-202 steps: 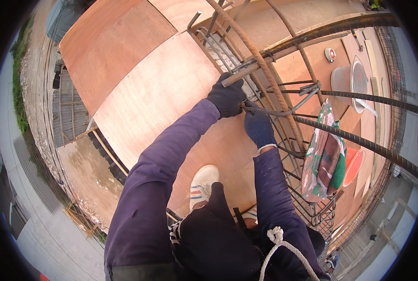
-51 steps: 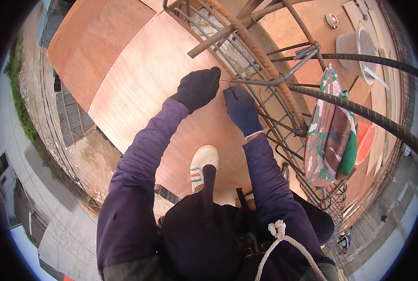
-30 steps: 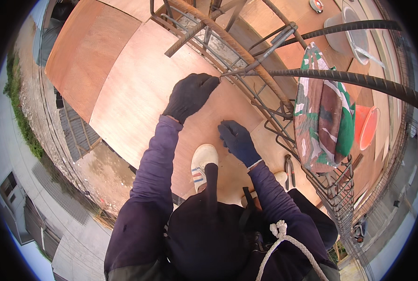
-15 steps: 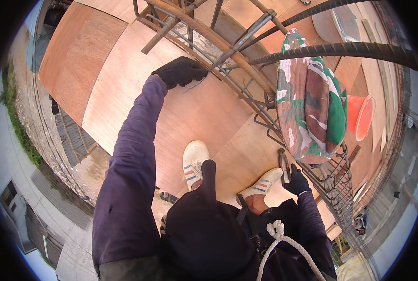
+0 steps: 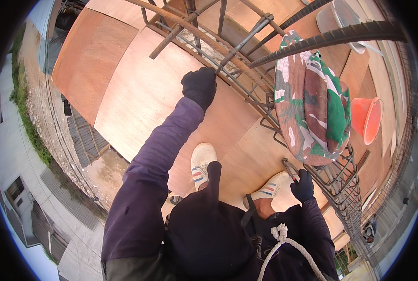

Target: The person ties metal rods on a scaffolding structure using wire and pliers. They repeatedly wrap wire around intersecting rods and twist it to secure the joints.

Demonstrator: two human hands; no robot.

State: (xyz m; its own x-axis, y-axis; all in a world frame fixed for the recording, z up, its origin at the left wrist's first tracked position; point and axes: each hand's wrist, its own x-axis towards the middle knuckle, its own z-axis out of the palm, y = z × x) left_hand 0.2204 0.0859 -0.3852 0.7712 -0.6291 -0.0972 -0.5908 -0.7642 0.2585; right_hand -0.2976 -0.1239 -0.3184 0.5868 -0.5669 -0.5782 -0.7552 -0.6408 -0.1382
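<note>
My left hand (image 5: 199,88), in a black glove, is closed in a fist beside the steel rebar cage (image 5: 221,65). Whatever its fingers hold is hidden from view. Lower right, my right hand (image 5: 303,186), in a dark glove, grips the handles of metal pincers (image 5: 290,168) beside my right shoe (image 5: 270,187). The tool's rounded head points up and to the left. A camouflage-patterned cloth hat (image 5: 307,107) covers part of the cage between my hands and the far right side.
Plywood sheets (image 5: 138,70) lie under my feet. Thick ribbed bars (image 5: 340,41) cross the upper right. An orange-red bucket (image 5: 368,122) lies tilted past the hat, with a grey container (image 5: 329,19) farther back. At left, the plywood edge drops toward lower ground (image 5: 108,171).
My left hand has turned from a reaching grip with a thin wire by its fingers to a raised fist nearer the bars. My right hand keeps the pincers; the view has shifted slightly.
</note>
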